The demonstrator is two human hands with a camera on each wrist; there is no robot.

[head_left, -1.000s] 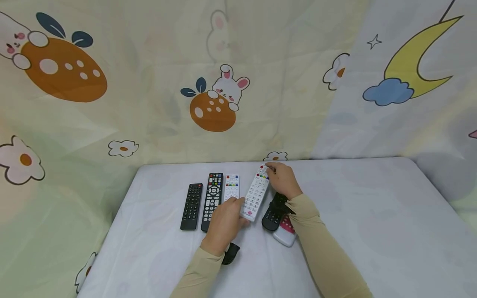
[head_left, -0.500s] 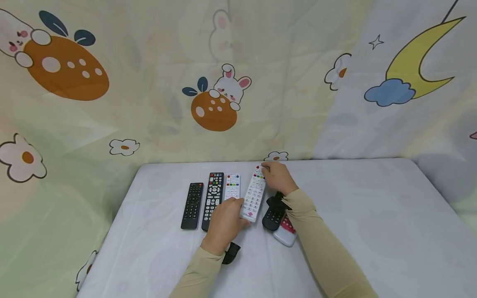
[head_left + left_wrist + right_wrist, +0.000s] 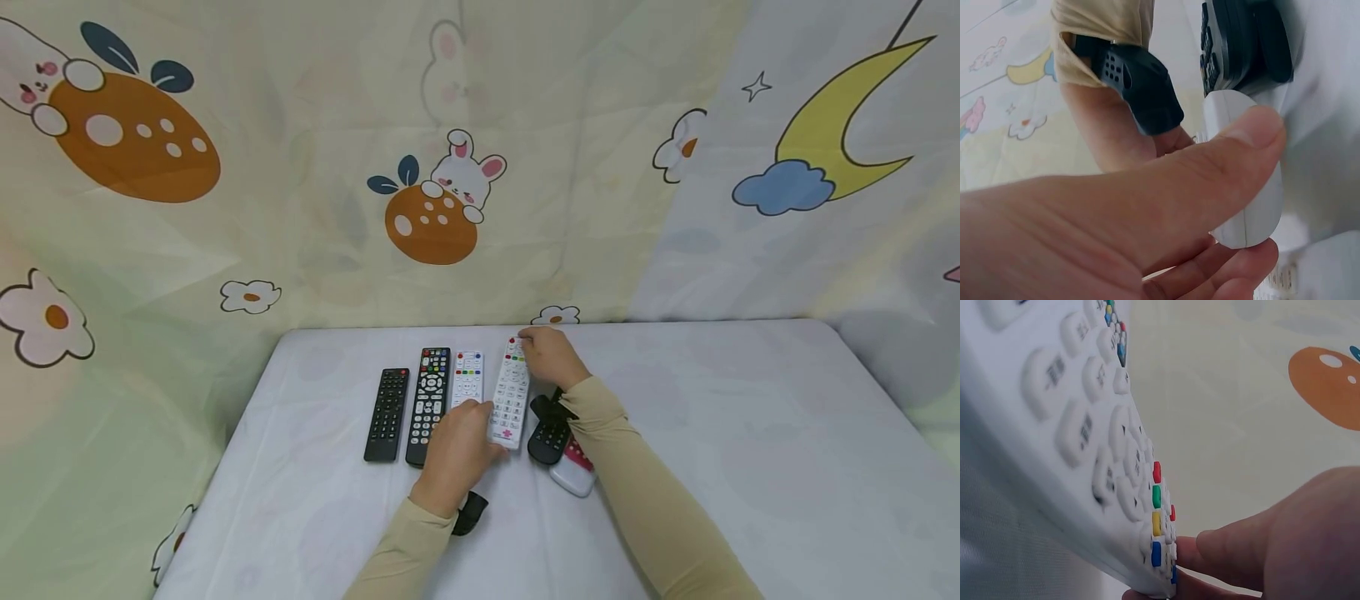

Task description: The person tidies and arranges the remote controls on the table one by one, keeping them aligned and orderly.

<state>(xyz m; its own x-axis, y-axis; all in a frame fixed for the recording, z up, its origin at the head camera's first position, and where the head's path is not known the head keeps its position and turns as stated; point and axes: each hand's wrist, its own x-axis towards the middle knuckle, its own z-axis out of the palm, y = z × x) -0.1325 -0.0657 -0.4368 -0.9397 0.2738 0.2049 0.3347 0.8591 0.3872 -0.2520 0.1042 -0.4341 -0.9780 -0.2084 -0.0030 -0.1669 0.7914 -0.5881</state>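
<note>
Both hands are on a long white remote control (image 3: 510, 404) with coloured buttons near its far end. My left hand (image 3: 456, 450) grips the near end; in the left wrist view the thumb (image 3: 1254, 131) lies across the white end and the fingers (image 3: 1254, 262) curl at its other side. At the far corner, my right hand (image 3: 553, 357) pinches the remote, its fingertips beside the coloured buttons in the right wrist view. Left of it lies a shorter white remote (image 3: 468, 375), its lower part hidden by my left hand.
Further left lie a long black remote (image 3: 429, 392) and a shorter black remote (image 3: 387, 417), side by side. Beneath the right forearm are another black remote (image 3: 547, 442) and a white item with a red dotted part (image 3: 574, 477). A printed curtain (image 3: 585, 167) hangs behind the white-covered table (image 3: 750, 433).
The right hand has swung the white remote's far end leftward, so the remote stands straighter, closer in line with the row. The left hand has shifted only slightly.
</note>
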